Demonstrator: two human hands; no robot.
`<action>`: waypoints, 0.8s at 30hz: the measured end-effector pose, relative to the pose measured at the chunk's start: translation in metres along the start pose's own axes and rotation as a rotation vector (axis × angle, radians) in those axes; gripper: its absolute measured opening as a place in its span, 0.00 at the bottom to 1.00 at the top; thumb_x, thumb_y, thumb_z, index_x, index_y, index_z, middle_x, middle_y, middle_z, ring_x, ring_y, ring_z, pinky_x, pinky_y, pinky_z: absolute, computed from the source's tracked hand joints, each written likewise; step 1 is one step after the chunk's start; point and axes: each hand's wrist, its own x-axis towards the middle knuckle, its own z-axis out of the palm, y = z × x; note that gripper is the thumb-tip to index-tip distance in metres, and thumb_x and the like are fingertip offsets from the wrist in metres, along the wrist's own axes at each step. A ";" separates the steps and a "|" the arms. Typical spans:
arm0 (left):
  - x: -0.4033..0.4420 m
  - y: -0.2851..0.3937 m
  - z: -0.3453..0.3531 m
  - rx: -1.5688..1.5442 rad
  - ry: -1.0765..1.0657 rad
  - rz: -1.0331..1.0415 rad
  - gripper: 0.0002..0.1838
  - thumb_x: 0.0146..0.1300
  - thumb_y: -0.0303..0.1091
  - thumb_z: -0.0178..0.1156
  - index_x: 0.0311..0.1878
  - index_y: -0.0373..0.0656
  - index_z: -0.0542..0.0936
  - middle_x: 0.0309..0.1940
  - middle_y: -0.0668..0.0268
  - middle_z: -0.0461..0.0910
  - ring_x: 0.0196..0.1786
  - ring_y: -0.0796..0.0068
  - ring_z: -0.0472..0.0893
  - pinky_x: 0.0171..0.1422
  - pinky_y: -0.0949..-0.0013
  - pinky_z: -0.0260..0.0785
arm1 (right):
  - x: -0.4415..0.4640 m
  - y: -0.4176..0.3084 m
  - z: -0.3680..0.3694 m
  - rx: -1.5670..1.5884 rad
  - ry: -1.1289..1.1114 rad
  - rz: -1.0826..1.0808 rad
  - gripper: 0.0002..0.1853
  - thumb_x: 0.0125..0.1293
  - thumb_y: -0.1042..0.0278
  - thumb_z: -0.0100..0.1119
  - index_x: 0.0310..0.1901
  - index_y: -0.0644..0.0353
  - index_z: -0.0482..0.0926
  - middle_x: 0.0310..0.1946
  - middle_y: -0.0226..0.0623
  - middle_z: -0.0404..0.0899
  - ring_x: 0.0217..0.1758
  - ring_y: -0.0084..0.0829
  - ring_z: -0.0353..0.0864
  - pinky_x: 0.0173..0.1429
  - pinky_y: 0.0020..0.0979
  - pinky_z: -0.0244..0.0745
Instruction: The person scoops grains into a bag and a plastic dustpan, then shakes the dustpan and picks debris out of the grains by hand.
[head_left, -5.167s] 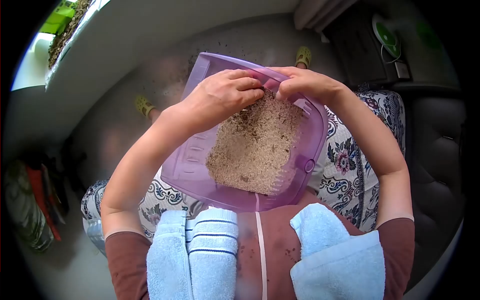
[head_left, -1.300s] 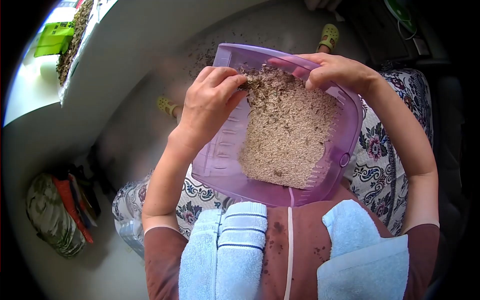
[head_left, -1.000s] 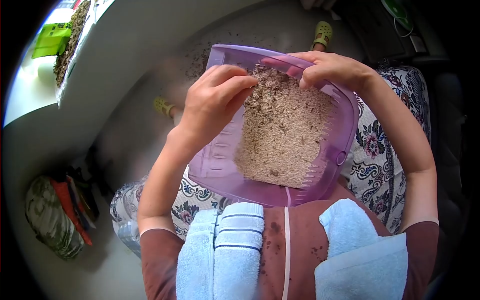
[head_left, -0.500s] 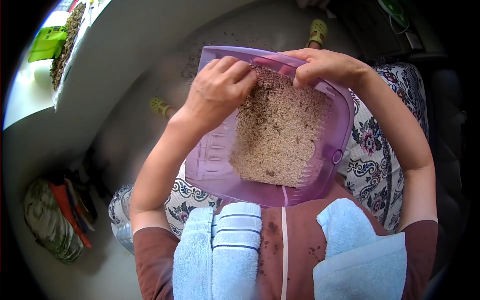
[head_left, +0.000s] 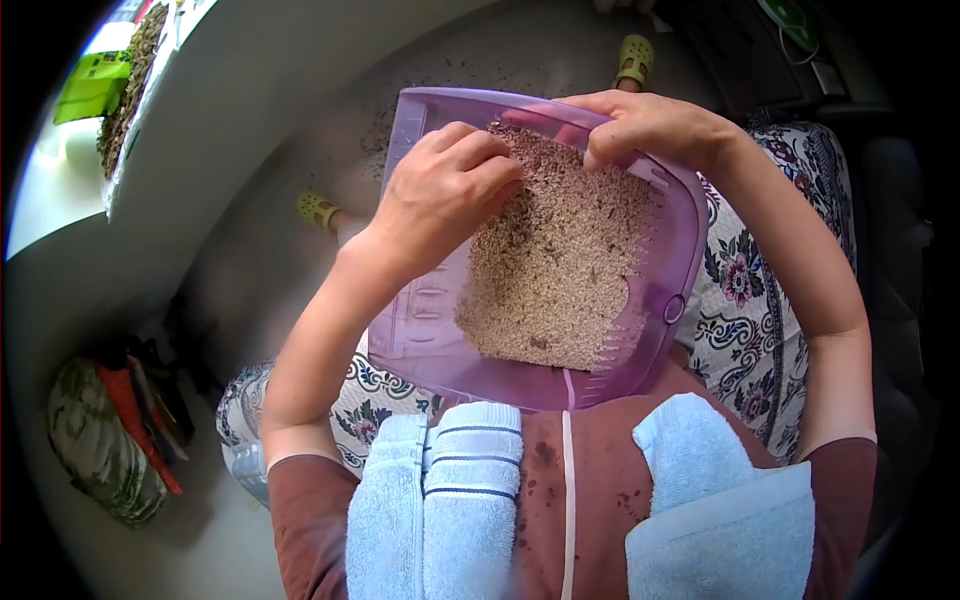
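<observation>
A translucent purple plastic tray (head_left: 672, 270) rests tilted on my lap, against the front of my brown apron. Pale small grains (head_left: 550, 285) cover much of its bottom, mixed with dark bits that are thickest near the far side. At the far right rim my right hand (head_left: 650, 132) is closed on the tray, thumb inside and fingers showing pinkish through the far wall. My left hand (head_left: 450, 190) is over the far left part of the grains, its fingers curled together and pointing down. Its fingertips are hidden, so whatever they pinch cannot be made out.
Light blue towels (head_left: 475, 500) hang over my front. Patterned cloth (head_left: 740, 300) covers my legs, and yellow-green clogs (head_left: 636, 60) are on my feet. Dark crumbs lie on the floor beyond the tray. A white surface at upper left bears a green packet (head_left: 92, 88) and brown material.
My left hand has moved slightly right and down over the grains, away from the far rim. The tray has shifted very slightly; my right hand keeps its hold.
</observation>
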 end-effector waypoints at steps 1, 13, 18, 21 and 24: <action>-0.003 -0.002 -0.004 0.019 0.001 -0.005 0.09 0.53 0.30 0.68 0.38 0.45 0.82 0.40 0.67 0.80 0.43 0.67 0.80 0.47 0.65 0.76 | 0.001 -0.001 -0.001 0.000 -0.029 0.016 0.41 0.46 0.66 0.54 0.69 0.55 0.69 0.50 0.44 0.78 0.47 0.26 0.77 0.55 0.26 0.73; 0.005 -0.014 -0.004 0.159 -0.020 0.038 0.13 0.58 0.30 0.65 0.47 0.45 0.83 0.48 0.67 0.81 0.53 0.65 0.79 0.58 0.64 0.74 | 0.001 0.000 -0.001 -0.026 0.021 0.031 0.41 0.45 0.63 0.57 0.69 0.53 0.68 0.50 0.43 0.77 0.47 0.26 0.75 0.52 0.24 0.72; -0.009 -0.016 -0.011 0.070 -0.042 -0.056 0.12 0.58 0.29 0.65 0.46 0.45 0.83 0.47 0.66 0.82 0.52 0.65 0.80 0.55 0.64 0.76 | 0.000 -0.001 -0.002 -0.011 -0.004 0.018 0.41 0.45 0.64 0.55 0.69 0.50 0.69 0.48 0.42 0.76 0.46 0.25 0.75 0.51 0.23 0.71; -0.022 -0.016 -0.016 0.020 -0.012 -0.078 0.13 0.56 0.30 0.67 0.45 0.45 0.83 0.46 0.66 0.82 0.51 0.64 0.81 0.53 0.64 0.77 | 0.003 0.004 0.000 0.003 0.000 -0.048 0.37 0.50 0.61 0.56 0.68 0.49 0.71 0.41 0.31 0.77 0.38 0.18 0.73 0.41 0.19 0.68; -0.019 -0.006 -0.018 0.000 0.017 -0.049 0.13 0.55 0.30 0.68 0.45 0.45 0.83 0.45 0.66 0.82 0.50 0.63 0.81 0.52 0.64 0.77 | 0.005 0.007 -0.002 -0.011 -0.001 -0.064 0.36 0.52 0.59 0.57 0.68 0.48 0.71 0.37 0.26 0.77 0.34 0.15 0.72 0.35 0.18 0.66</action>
